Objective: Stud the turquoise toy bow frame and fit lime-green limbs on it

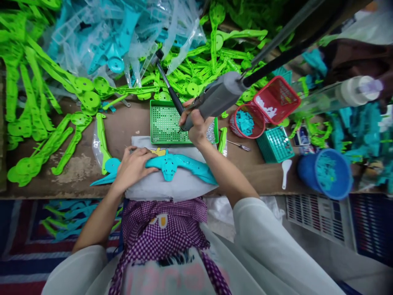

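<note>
Sets 2 hands apart: clamps the right hand [199, 126] around a smooth, tubular grey driver [221, 95], joined to a black cable [270, 64], with a black-handled, hammer-like tool [175, 97] touching its fingers, over a perforated green tray [162, 123] of small shiny metal pieces [210, 133]. Lays the left hand [135, 164], bent-fingered, over the left part of a glossy, arched turquoise piece [195, 163]; cannot tell whether gripping it. Rests that piece on wrinkled grey cloth [168, 189], atop the scuffed brown surface [123, 119]. Has ahead heaped, elongated lime-green parts [193, 88]; to the right, a round latticed red basket [248, 132] and smooth blue bucket [310, 170].
</note>
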`<action>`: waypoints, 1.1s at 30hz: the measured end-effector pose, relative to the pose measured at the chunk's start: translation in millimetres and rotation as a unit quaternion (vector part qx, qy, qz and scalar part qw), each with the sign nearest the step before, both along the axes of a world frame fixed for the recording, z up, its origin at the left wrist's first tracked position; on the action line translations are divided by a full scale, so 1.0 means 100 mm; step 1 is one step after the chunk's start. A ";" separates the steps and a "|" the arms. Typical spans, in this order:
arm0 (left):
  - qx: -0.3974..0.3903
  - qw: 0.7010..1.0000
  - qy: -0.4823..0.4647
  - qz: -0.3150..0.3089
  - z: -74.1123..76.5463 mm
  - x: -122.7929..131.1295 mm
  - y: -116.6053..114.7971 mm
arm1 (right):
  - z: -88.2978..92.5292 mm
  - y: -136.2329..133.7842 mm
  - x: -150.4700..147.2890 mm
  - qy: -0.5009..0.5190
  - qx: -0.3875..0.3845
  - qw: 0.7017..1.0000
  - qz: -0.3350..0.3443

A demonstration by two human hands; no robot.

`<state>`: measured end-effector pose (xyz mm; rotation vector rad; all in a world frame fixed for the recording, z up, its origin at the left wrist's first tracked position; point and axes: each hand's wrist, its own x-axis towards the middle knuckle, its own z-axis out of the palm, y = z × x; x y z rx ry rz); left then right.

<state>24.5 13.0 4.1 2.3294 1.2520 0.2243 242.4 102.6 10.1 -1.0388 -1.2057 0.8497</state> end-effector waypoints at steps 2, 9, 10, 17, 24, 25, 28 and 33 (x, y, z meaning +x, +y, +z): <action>-0.007 1.000 -0.001 0.002 0.00 0.00 0.00 | 0.01 0.00 -0.01 0.007 0.004 1.000 0.006; -0.021 1.000 0.002 0.008 0.04 0.02 0.01 | -0.08 0.04 -0.02 0.011 -0.002 1.000 0.014; -0.023 1.000 0.004 0.008 0.04 0.02 0.01 | -0.09 0.05 -0.02 0.003 -0.013 1.000 0.014; -0.016 1.000 0.009 0.011 0.02 0.02 0.01 | 0.08 0.04 -0.02 -0.004 -0.010 1.000 -0.012; -0.011 1.000 0.015 -0.002 0.00 0.00 0.02 | 0.54 -0.59 0.04 0.031 0.047 0.998 0.019; -0.010 1.000 0.018 -0.004 0.01 0.00 0.02 | 0.53 -0.74 0.03 0.038 0.049 0.997 0.050; -0.010 1.000 0.027 -0.007 0.01 0.01 0.02 | 0.36 -1.07 -0.07 0.092 0.062 0.981 0.158; -0.012 1.000 0.027 -0.002 0.00 0.02 0.03 | 0.06 -1.19 -0.19 0.129 0.031 0.969 0.207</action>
